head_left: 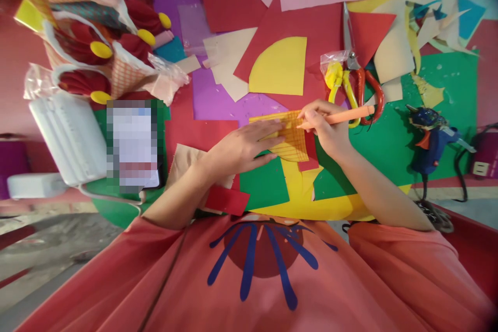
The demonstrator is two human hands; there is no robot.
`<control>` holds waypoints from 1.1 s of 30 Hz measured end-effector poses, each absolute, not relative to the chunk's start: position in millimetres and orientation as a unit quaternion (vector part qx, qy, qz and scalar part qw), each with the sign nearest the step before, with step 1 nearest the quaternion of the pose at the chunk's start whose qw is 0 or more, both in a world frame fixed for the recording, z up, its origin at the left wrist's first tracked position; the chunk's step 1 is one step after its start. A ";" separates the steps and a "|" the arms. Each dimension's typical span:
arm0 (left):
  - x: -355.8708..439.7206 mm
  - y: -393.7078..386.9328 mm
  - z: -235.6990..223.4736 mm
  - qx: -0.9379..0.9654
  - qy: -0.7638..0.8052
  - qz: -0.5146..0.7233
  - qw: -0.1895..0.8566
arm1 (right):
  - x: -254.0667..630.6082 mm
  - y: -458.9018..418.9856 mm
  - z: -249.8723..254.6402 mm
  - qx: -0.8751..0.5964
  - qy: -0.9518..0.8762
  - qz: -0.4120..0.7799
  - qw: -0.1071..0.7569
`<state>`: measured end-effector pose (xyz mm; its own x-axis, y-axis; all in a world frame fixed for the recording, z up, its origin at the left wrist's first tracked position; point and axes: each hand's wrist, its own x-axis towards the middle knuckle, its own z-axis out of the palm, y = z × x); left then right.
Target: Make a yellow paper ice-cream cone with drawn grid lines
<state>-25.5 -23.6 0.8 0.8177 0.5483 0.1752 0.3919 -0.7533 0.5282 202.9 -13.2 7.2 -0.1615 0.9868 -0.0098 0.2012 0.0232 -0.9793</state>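
My left hand (243, 146) lies flat with its fingers spread over a yellow quarter-circle piece of paper (293, 142) marked with crossing orange lines. In my right hand (330, 132) is an orange marker (352, 114), its tip down at the paper's upper right edge. The fingers of that hand are closed around the marker. Just above the lined piece, a plain yellow quarter circle (280, 66) rests on red paper. Part of the lined piece is hidden under my left hand.
Red-handled scissors (362, 83) lie beyond my right hand, touching yellow-handled ones (346, 88). A blue glue gun (430, 150) is at the right. Several paper cones with red filling (128, 65) are at upper left, above a phone (134, 148) and a white case (68, 137). Paper scraps surround them.
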 end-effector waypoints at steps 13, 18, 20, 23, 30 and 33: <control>-26.7 -22.3 -2.2 0.912 0.272 0.175 0.251 | 197.9 -10.3 10.7 -0.524 -0.654 0.418 0.351; -27.0 -22.4 -1.9 0.912 0.275 0.173 0.252 | 198.6 -9.9 9.2 -0.526 -0.657 0.419 0.341; -27.0 -22.5 -2.2 0.913 0.274 0.173 0.247 | 199.2 -9.6 9.6 -0.518 -0.663 0.422 0.337; -26.6 -22.4 -3.1 0.914 0.271 0.178 0.244 | 200.1 -9.1 10.0 -0.503 -0.664 0.441 0.333; -26.9 -19.8 -3.1 0.912 0.280 0.178 0.243 | 201.7 -10.2 6.7 -0.487 -0.595 0.493 0.407; -27.9 -18.5 -1.4 0.909 0.295 0.174 0.236 | 202.5 -10.5 7.4 -0.474 -0.617 0.478 0.408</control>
